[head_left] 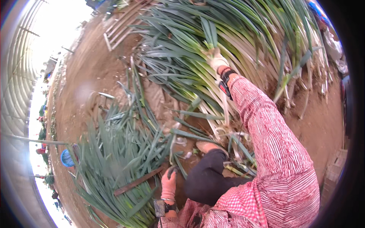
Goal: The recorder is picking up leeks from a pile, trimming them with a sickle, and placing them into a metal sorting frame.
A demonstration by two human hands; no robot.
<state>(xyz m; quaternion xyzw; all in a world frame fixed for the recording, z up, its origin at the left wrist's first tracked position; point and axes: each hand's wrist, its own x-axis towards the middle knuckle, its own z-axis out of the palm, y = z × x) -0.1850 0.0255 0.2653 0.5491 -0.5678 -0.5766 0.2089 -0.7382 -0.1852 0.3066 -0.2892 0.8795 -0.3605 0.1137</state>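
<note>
My right hand (pixel 217 60), in a pale glove, reaches into a large heap of leeks (pixel 213 85). Its fingers are closed around one leek (pixel 208 32), just below the spread of green leaves. My left hand (pixel 168 185) wears an orange-pink glove with dark fingertips. It is low beside my bent knee, thumb and fingers a little apart, with no object visible in it. To its left is a pile of green leeks (pixel 118 155), white ends mostly hidden. A narrow brown strip (pixel 137 182) lies across that pile, its end near my left hand.
Loose leaves and stalks (pixel 194 135) lie around my foot (pixel 208 146) on brown soil (pixel 81 102). A slatted frame (pixel 123 24) lies at the far left of the heap. A blue basket (pixel 67 158) stands beyond the left pile. White sacks (pixel 334 49) are at far right.
</note>
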